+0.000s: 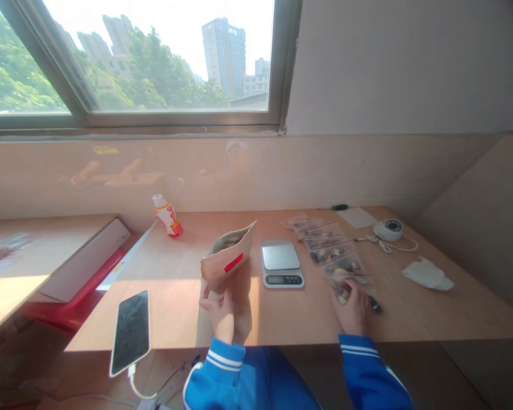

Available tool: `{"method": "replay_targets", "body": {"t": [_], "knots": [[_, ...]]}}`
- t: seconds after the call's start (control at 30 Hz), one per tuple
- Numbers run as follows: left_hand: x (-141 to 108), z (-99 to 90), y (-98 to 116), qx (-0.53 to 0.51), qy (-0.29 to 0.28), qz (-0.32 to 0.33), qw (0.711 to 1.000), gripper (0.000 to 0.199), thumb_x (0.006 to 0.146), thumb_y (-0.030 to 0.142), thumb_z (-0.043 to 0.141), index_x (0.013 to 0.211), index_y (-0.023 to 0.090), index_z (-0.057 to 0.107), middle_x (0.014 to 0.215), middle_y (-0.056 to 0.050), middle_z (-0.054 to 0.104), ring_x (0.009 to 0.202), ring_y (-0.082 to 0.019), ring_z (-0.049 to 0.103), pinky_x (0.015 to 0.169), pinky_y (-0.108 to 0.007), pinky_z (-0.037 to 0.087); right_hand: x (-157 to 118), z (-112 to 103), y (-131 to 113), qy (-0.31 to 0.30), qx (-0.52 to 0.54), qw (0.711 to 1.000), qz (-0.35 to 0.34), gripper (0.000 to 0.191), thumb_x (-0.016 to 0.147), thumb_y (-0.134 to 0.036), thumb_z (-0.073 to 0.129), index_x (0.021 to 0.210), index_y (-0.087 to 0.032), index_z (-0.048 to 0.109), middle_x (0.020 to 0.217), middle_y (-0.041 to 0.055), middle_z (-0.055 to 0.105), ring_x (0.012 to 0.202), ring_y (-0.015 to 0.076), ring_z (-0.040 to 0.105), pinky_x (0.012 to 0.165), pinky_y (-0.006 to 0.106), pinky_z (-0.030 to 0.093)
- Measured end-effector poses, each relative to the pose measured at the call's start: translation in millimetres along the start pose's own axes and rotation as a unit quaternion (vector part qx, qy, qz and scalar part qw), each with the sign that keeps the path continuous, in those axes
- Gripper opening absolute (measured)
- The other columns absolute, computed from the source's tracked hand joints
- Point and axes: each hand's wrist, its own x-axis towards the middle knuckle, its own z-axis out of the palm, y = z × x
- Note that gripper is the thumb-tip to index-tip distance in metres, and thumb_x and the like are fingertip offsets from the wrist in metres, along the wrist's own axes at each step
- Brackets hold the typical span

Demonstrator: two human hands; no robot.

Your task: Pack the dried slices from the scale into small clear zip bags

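Left hand, half-bent, is touching the paper bag left of the scale; right hand, fingers bent, is covering the nearest clear packet, right. Can't tell either grip!

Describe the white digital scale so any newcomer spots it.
On the pale wooden table below the wide window, find the open tan paper bag at the left hand. The thin white digital scale lies right of it. Its flat silver plate and dark display strip set it apart from the clear plastic pouches further right.
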Motion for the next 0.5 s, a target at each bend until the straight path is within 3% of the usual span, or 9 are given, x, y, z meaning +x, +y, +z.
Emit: {"method": "replay_targets", "body": {"t": [0.13,0.23,0.3,0.4,0.5], "knots": [[-24.5,2.7,12.6,-0.02,-0.081,-0.041,0.996,0.038,0.072,0.039,0.063,0.099,0.018,0.045,0.109,-0.014,0.06,0.077,-0.022,0.066,0.069,-0.039,0.053,8.0,-16.8,-19.5,0.011,0.046,0.997,0.069,0.041,0.084,-0.046,0.044,0.093,-0.012,0.066,0.087,0.0176,0.069,0.079,0.0298,0.063,0.071,0.042,0.047],[-47.5,7.1,36.2,-0.075,-0.202,-0.048,0.975,0.039,0.072,0.051,0.061,0.09,0.018,0.052,0.09,-0.009,0.067,0.067,-0.018,0.065,0.062,-0.032,0.051,19.5,-39.4,-64.7,0.024,0.126,0.988,0.082,0.035,0.084,-0.038,0.049,0.103,-0.013,0.064,0.098,0.0176,0.068,0.09,0.0298,0.063,0.078,0.042,0.048],[-59.6,11.3,54.1,-0.108,-0.238,-0.023,0.965,0.04,0.075,0.054,0.059,0.089,0.018,0.054,0.086,-0.007,0.067,0.069,-0.016,0.064,0.064,-0.029,0.05,24.2,-51.9,-102.6,-0.039,0.197,0.98,-0.001,0.028,0.086,-0.031,0.048,0.106,-0.017,0.063,0.102,0.0131,0.067,0.096,0.0269,0.061,0.086,0.043,0.047],[-65.9,17.4,68.4,-0.141,-0.267,-0.016,0.953,0.043,0.076,0.059,0.055,0.086,0.017,0.056,0.078,-0.005,0.066,0.07,-0.015,0.063,0.065,-0.028,0.049,19.9,-57.9,-148.1,-0.16,0.293,0.933,-0.133,0.029,0.087,-0.019,0.045,0.106,-0.025,0.065,0.113,0.0077,0.063,0.106,0.0231,0.057,0.094,0.042,0.045],[-58.6,19.4,59.4,-0.164,-0.255,-0.085,0.949,0.053,0.071,0.064,0.057,0.093,0.016,0.057,0.083,-0.007,0.068,0.074,-0.018,0.066,0.066,-0.028,0.051,2.9,-50.9,-165.6,-0.285,0.344,0.881,-0.156,0.039,0.085,-0.011,0.041,0.11,-0.03,0.064,0.117,0.0056,0.06,0.11,0.0208,0.055,0.095,0.041,0.046]]}}
